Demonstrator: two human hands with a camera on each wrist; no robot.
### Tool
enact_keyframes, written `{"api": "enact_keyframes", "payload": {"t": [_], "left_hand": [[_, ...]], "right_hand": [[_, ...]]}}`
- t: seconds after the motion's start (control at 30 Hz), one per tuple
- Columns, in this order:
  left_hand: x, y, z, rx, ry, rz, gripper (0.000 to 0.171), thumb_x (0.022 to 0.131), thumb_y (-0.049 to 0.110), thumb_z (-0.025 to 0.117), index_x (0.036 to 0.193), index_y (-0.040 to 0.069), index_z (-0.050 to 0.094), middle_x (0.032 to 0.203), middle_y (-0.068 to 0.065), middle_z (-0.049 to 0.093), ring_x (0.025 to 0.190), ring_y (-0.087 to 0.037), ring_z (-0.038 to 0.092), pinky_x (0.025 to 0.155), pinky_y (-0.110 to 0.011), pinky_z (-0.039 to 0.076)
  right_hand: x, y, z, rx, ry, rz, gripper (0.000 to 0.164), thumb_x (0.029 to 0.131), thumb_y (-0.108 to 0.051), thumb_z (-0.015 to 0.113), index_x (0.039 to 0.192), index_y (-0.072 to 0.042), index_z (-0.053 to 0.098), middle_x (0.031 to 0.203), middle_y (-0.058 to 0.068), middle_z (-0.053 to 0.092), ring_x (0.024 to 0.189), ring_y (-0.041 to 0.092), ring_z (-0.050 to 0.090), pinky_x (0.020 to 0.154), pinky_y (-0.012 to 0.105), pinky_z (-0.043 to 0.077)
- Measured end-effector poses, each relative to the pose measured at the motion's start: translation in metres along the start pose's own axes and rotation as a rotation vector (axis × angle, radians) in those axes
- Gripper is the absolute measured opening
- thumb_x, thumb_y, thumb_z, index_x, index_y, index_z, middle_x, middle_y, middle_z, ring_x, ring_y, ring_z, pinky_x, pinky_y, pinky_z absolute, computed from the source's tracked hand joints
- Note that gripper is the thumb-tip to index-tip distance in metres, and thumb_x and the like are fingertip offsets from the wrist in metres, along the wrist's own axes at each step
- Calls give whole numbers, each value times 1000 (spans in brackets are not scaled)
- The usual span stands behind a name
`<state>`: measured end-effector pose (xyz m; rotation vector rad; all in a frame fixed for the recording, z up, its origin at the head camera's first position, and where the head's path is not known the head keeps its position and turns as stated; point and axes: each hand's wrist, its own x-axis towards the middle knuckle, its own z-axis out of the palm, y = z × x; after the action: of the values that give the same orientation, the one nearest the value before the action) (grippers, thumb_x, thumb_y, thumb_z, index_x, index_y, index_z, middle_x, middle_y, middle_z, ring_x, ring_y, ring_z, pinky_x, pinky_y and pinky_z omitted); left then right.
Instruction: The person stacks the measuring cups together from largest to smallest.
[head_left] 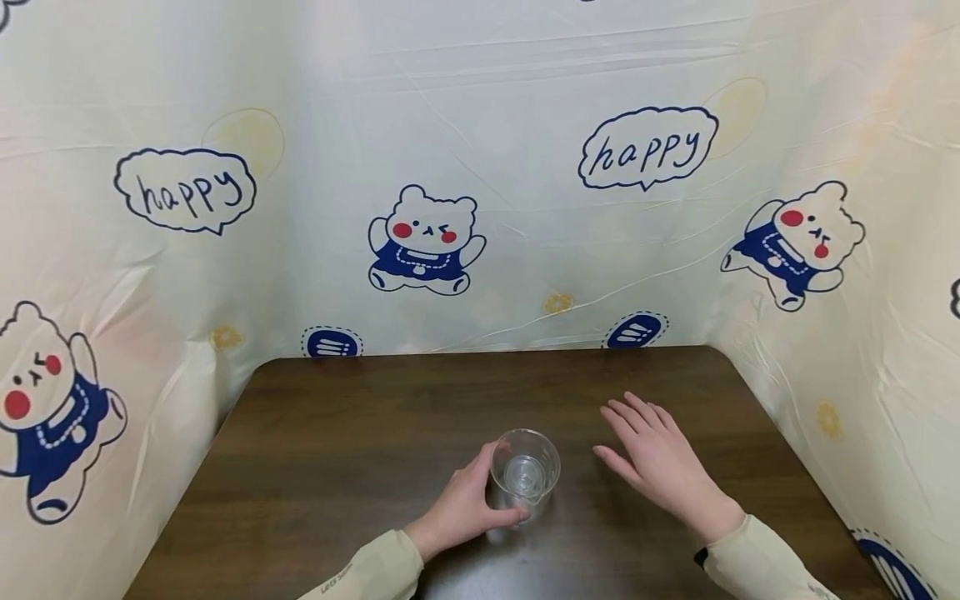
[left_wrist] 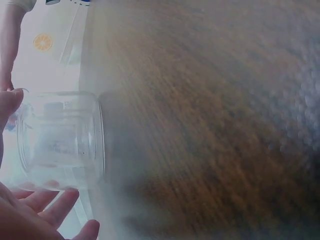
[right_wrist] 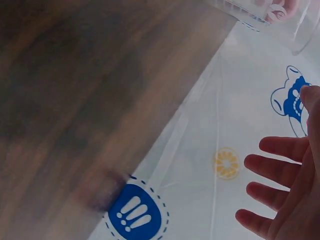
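A clear glass beaker (head_left: 525, 475) is upright at the near middle of the brown table. My left hand (head_left: 468, 504) grips it from the left, thumb on the near side and fingers round the far side. In the left wrist view the beaker (left_wrist: 62, 140) lies between thumb and fingers; a smaller rounded outline shows within it, and I cannot tell whether that is a second vessel. To the right of the beaker, my right hand (head_left: 663, 458) is apart from it, fingers extended and holding nothing. In the right wrist view its fingers (right_wrist: 277, 170) are spread.
The dark wood table (head_left: 360, 417) has rounded far corners. A pale curtain (head_left: 525, 275) printed with bears and "happy" bubbles hangs behind it and at both sides, close to the table's edges.
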<state>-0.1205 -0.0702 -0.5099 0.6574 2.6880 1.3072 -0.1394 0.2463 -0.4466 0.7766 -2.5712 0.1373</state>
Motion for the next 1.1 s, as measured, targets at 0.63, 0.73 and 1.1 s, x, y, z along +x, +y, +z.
{"api": "enact_keyframes", "payload": {"t": [0.63, 0.73, 1.1], "left_hand": [[2, -7, -6, -80, -31, 30, 103, 77, 40, 93, 158, 18, 34, 148, -3, 53, 132, -22, 55, 109, -48, 44], [2, -9, -8, -101, -26, 42, 102, 76, 37, 94, 157, 19, 35, 148, -1, 53, 134, -20, 53, 111, -47, 43], [-6, -16, -22, -16, -26, 54, 110, 74, 34, 95, 158, 2, 32, 154, -16, 48, 142, -32, 46, 114, -55, 38]], "right_hand": [[-10, 3, 21, 5, 38, 24, 57, 100, -50, 62, 129, -1, 68, 139, 20, 63, 137, 45, 50, 110, 63, 34], [-10, 3, 23, 4, 36, 33, 56, 99, -49, 63, 129, -2, 69, 141, 20, 62, 138, 45, 49, 110, 64, 34], [-12, 5, 26, 8, 32, 28, 55, 100, -49, 62, 127, -2, 69, 140, 20, 62, 138, 44, 49, 109, 64, 36]]}}
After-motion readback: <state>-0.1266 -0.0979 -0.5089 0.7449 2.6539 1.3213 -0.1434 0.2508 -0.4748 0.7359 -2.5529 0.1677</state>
